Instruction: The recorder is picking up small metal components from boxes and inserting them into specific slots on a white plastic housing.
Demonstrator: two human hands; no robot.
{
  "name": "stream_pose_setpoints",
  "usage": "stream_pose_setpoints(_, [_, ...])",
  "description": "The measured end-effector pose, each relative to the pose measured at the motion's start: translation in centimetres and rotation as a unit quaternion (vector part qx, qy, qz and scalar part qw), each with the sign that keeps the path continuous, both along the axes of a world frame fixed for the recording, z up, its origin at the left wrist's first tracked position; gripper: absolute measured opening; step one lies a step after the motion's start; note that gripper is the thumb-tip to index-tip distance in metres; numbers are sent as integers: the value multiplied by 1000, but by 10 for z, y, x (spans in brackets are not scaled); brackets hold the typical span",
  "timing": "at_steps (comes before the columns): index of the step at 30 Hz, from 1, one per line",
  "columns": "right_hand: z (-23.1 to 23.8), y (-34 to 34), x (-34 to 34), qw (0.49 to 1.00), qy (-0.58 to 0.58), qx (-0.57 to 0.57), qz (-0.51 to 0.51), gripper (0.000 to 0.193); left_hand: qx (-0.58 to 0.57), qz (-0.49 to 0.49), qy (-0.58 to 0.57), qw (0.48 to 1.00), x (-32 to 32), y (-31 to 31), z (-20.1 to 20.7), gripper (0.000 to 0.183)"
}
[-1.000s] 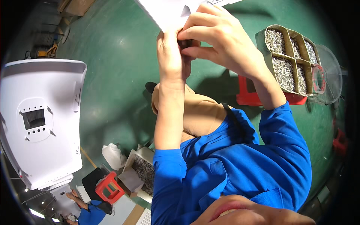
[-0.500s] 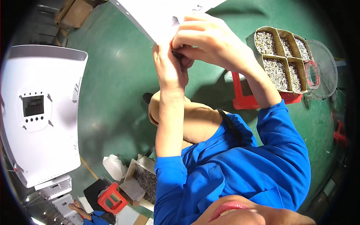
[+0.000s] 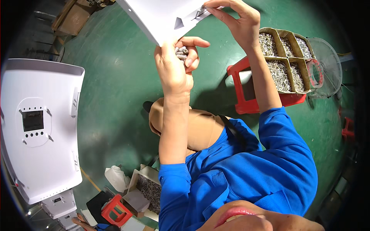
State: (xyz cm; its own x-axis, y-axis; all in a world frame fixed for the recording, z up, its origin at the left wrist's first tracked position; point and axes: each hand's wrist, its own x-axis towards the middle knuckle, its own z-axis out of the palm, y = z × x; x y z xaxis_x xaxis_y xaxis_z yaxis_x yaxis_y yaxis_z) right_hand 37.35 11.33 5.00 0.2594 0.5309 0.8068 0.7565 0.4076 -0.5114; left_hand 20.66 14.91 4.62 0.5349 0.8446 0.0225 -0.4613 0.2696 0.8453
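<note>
Small grey cylindrical pieces, several of them, lie in the curled palm of my left hand. Its index finger sticks out to the right, and its thumb side is against the near corner of a white panel. Farther up and right, my right hand pinches with thumb and forefinger at the panel's edge, beside a small slotted bracket. Whatever is between those fingertips is too small to make out. The panel's far part is cut off by the frame.
A divided tray of small metal pieces rests on a red stool at the right, with a round fan behind. Another white panel stands at the left. Below are a box of grey pieces and another red stool.
My right hand has moved from over my left hand, up and right to the panel's edge. My left fingers have loosened, and the grey pieces in the palm now show.
</note>
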Motion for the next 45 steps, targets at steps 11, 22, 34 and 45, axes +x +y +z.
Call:
stream_pose_setpoints(11, [4, -5, -3, 983, -117, 71, -119, 14, 26, -55, -2, 998, 6, 4, 1, 32])
stream_pose_setpoints(22, [46, -33, -22, 983, -130, -106, 77, 18, 40, -46, 28, 998, 26, 1, 3, 36])
stream_pose_setpoints(34, [43, -18, -19, 974, -175, -128, 65, 22, 33, -11, 96, 995, 42, 10, 16, 35])
stream_pose_setpoints(45, [37, -28, -21, 964, -186, -190, 9, 23, 29, -38, 5, 999, 59, 15, 13, 27])
